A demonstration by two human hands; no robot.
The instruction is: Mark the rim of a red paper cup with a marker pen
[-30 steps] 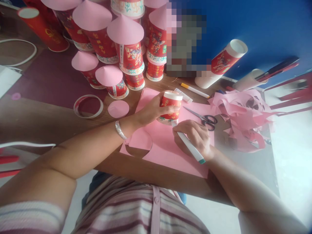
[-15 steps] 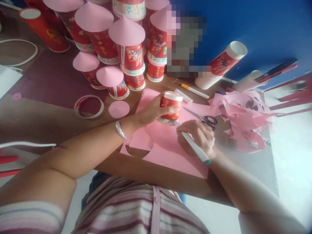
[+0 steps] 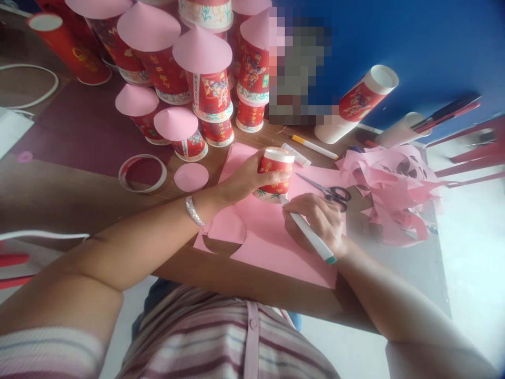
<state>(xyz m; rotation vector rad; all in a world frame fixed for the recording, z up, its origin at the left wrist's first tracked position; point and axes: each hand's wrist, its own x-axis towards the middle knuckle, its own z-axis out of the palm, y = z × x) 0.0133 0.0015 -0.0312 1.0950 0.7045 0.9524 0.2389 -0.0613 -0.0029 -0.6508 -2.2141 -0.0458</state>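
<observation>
My left hand (image 3: 248, 176) is wrapped round a red paper cup (image 3: 272, 167), holding it above the pink paper (image 3: 264, 231). Green marks show on the cup's white lower band. In my right hand (image 3: 315, 221) is a white marker pen (image 3: 313, 239) with a green end, gripped like a pencil. Its tip is at the cup's lower band; whether it touches is too small to tell. Scissors (image 3: 335, 195) with dark handles lie on the paper just beyond my right hand. A round hole is cut in the paper near its left corner.
Red cups with pink cone tops (image 3: 203, 50) stand stacked at the back. A cut cup ring (image 3: 142, 173) and a pink paper disc (image 3: 191, 177) lie left. Pink scraps (image 3: 394, 195) heap at right. A yellow-ended marker (image 3: 314, 147) lies behind the cup, near a tilted cup stack (image 3: 369, 95).
My right hand and the marker have shifted slightly left along the cup's lower band. My left hand still holds the cup in nearly the same place.
</observation>
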